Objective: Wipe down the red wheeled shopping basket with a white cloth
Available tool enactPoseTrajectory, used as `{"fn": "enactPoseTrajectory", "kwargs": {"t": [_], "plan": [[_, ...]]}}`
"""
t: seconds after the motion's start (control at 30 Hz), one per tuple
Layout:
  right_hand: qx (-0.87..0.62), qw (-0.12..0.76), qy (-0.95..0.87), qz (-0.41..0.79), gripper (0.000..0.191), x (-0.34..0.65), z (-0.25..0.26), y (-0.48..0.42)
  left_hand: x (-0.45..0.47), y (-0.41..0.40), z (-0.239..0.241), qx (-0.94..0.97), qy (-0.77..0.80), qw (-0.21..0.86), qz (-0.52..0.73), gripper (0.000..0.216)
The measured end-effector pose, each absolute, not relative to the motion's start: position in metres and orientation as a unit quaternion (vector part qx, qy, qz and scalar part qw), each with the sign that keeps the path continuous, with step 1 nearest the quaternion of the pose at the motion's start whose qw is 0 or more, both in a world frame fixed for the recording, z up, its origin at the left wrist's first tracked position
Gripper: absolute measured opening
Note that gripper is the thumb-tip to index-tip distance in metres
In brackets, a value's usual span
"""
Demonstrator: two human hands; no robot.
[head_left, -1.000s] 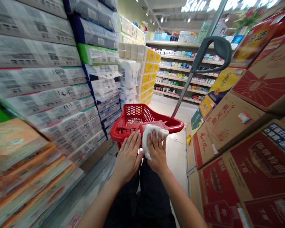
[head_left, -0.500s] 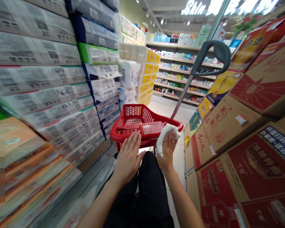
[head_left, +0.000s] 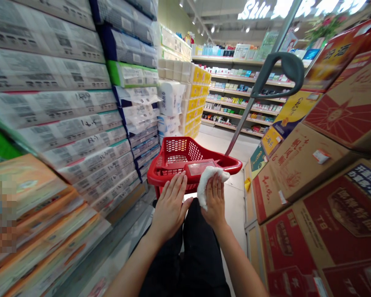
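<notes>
A red plastic rolling shopping basket (head_left: 164,159) stands in front of my knees, its long pull handle (head_left: 256,95) with a grey grip slanting up to the right. My left hand (head_left: 170,204) lies flat with fingers stretched against the basket's near rim, left of the raised panel (head_left: 200,168) on it. A folded white cloth (head_left: 203,190) is under my right hand (head_left: 215,198), which presses it against the near rim at the panel's right end. Part of the cloth is hidden beneath my fingers and palm.
Tall stacks of plastic-wrapped paper packs (head_left: 62,99) rise at left, with orange boxes (head_left: 34,198) nearer. Cardboard cartons (head_left: 321,222) are piled close at right. Beyond the basket, tissue packs (head_left: 194,97) and shelves of small goods (head_left: 241,88) line the store.
My right hand has slid left along the rim with the white cloth, toward the panel. My left hand stays on the rim. The view has shifted slightly.
</notes>
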State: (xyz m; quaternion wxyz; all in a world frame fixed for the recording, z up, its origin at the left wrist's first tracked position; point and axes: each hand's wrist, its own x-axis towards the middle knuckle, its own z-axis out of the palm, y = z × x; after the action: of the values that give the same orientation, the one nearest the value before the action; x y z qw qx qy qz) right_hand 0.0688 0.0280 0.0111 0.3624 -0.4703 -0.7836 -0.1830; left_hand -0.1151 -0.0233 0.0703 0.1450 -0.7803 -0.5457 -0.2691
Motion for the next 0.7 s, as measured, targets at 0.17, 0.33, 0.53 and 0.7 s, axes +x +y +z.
{"fn": "enactPoseTrajectory", "kwargs": {"t": [0.17, 0.33, 0.53, 0.7], "plan": [[-0.534, 0.387, -0.732, -0.172, 0.086, 0.104, 0.013, 0.044, -0.114, -0.023, 0.069, -0.778, -0.548, 0.146, -0.271, 0.059], [-0.532, 0.422, -0.725, -0.117, 0.085, 0.076, 0.021, 0.030, -0.115, -0.021, 0.067, -0.776, -0.542, 0.148, -0.285, 0.061], [-0.503, 0.390, -0.764, -0.104, 0.084, 0.017, 0.020, 0.002, -0.116, -0.021, 0.067, -0.777, -0.543, 0.147, -0.281, 0.061], [-0.489, 0.340, -0.788, -0.155, 0.086, 0.031, 0.010, 0.007, -0.117, -0.022, 0.068, -0.783, -0.543, 0.146, -0.268, 0.059]]}}
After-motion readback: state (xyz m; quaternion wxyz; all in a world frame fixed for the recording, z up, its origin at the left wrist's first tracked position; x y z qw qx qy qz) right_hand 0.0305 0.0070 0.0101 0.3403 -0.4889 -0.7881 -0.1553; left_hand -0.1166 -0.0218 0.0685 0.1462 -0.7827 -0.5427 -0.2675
